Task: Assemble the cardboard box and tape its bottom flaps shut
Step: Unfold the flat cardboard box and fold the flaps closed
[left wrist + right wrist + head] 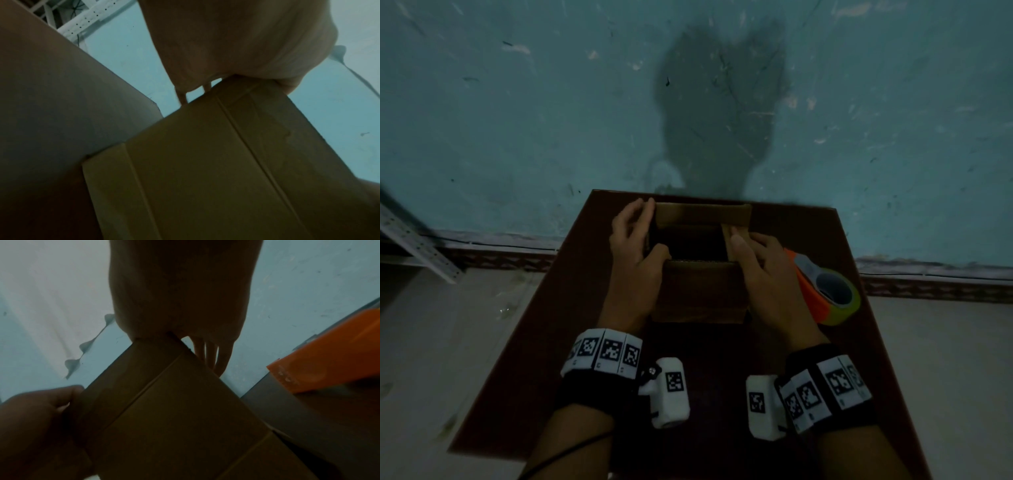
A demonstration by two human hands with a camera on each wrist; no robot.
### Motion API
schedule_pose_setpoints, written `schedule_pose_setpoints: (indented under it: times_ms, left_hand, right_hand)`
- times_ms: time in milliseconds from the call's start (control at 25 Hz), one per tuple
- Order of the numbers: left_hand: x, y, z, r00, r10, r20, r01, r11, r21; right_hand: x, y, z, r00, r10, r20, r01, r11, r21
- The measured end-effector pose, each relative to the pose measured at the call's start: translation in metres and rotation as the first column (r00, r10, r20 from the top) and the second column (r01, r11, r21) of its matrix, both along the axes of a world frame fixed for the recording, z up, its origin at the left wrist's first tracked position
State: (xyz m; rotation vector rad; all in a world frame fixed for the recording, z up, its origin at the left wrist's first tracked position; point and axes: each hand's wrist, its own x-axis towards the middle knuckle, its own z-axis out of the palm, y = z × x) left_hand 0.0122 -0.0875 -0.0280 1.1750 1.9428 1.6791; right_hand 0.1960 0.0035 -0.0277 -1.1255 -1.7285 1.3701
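Note:
A brown cardboard box (pixel 700 294) stands opened up on the dark table (pixel 571 308), its upper flaps raised and its dark inside showing. My left hand (pixel 635 236) grips the box's left side, thumb hooked over the near rim, fingers reaching round the left flap. My right hand (pixel 756 255) holds the right side, thumb on the right flap. In the left wrist view the box wall (pixel 205 170) fills the frame below my palm. In the right wrist view the box (pixel 174 410) sits under my palm, with the left hand (pixel 37 418) on its far edge.
An orange tape dispenser (pixel 825 291) with a yellow-green roll lies right of the box, close to my right hand; it also shows as orange plastic (pixel 329 356). The table backs onto a teal wall (pixel 517 102). A white metal rack (pixel 410 240) stands at the left.

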Motion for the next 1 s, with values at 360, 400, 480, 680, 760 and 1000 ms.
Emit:
schedule_pose_setpoints:
  times_ms: [360, 400, 480, 680, 760, 1000]
  left_hand:
    - [0.003, 0.004, -0.005, 0.997, 0.053, 0.049, -0.050, 0.996, -0.068]
    - [0.006, 0.004, -0.004, 0.995, 0.095, 0.040, -0.092, 0.994, -0.063]
    - [0.012, 0.005, -0.003, 0.988, 0.154, 0.027, -0.152, 0.987, -0.052]
    - [0.009, 0.010, -0.009, 0.975, 0.220, -0.018, -0.220, 0.974, -0.051]
    - [0.008, 0.011, -0.011, 0.972, 0.237, 0.002, -0.236, 0.970, -0.061]
    - [0.003, 0.015, -0.016, 0.972, 0.231, 0.046, -0.228, 0.971, -0.068]
  right_hand:
    - [-0.004, -0.001, 0.004, 0.996, -0.071, 0.044, 0.068, 0.995, 0.068]
    - [-0.004, -0.001, 0.005, 0.995, -0.078, 0.057, 0.073, 0.993, 0.094]
    - [-0.004, -0.001, 0.003, 0.992, -0.096, 0.081, 0.083, 0.985, 0.151]
    - [-0.007, 0.000, -0.004, 0.976, -0.145, 0.161, 0.104, 0.966, 0.238]
    - [-0.008, 0.001, -0.006, 0.977, -0.169, 0.128, 0.143, 0.971, 0.193]
    - [-0.013, 0.004, -0.014, 0.985, -0.111, 0.133, 0.083, 0.976, 0.202]
